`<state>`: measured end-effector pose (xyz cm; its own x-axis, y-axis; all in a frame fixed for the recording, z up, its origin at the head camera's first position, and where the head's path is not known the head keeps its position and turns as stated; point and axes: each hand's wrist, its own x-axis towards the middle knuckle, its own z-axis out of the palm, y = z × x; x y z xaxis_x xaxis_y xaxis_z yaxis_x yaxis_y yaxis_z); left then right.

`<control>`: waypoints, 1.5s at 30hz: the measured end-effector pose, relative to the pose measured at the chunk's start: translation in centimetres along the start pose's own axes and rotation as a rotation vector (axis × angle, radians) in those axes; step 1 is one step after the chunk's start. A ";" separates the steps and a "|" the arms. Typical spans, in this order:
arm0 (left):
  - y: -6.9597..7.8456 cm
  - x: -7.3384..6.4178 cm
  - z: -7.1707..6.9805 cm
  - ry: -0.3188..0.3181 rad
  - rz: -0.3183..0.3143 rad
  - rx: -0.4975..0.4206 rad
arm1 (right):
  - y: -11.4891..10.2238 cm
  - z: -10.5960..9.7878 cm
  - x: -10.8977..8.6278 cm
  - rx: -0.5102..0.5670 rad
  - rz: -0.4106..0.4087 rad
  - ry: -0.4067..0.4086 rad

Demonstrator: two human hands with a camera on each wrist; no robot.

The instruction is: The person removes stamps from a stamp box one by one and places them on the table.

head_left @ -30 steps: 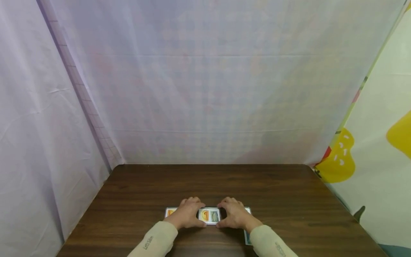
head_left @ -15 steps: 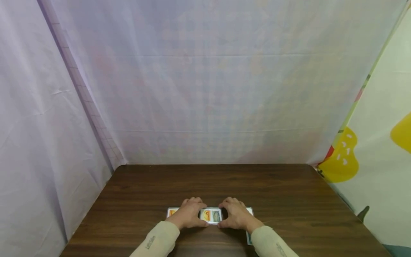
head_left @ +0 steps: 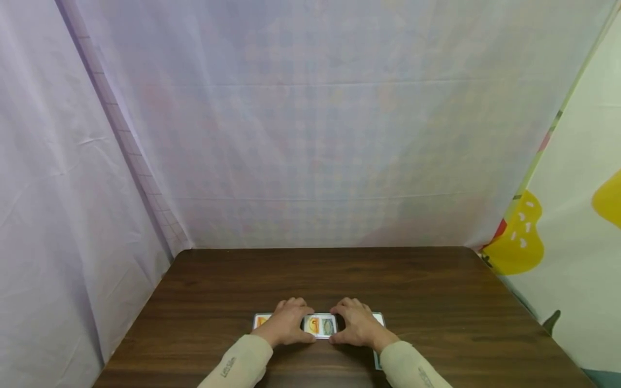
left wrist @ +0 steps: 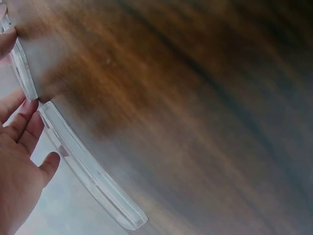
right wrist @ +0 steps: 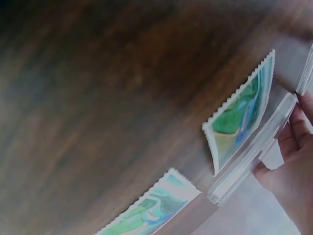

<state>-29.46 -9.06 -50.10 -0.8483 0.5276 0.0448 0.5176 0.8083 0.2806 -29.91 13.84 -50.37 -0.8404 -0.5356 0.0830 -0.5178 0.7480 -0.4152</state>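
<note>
Clear plastic cases lie end to end in a row on the table. The middle case (head_left: pixel 320 326) shows an orange picture and a grey-green one, likely stamps. My left hand (head_left: pixel 287 323) spans the row at its left end, thumb on the near edge and fingers on the far edge. Mirroring it, my right hand (head_left: pixel 358 323) grips the right end the same way. In the left wrist view, fingertips meet where the left case (left wrist: pixel 93 166) joins its neighbour. The right case (right wrist: pixel 254 152) sits against the right fingers. Both outer cases are mostly hidden under the hands in the head view.
Beside the right case lie a green-and-blue stamp (right wrist: pixel 239 115) with scalloped edges and a second stamp (right wrist: pixel 151 210). The dark wooden table (head_left: pixel 310 275) ends at a pale curtain (head_left: pixel 310 134) behind. More fabric hangs at both sides.
</note>
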 end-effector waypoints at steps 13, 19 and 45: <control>0.0 -0.1 0.1 0.002 0.017 0.009 | 0.1 0.3 -0.1 -0.005 -0.018 0.031; 0.0 -0.1 0.0 -0.008 0.018 0.006 | 0.0 0.2 -0.2 0.003 -0.015 0.025; -0.2 -0.1 -0.1 0.007 0.015 -0.021 | 0.0 0.2 0.1 0.027 0.016 0.008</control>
<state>-29.52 -9.26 -50.01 -0.8412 0.5379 0.0560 0.5281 0.7946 0.2995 -29.97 13.73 -50.60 -0.8496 -0.5208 0.0835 -0.5003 0.7455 -0.4404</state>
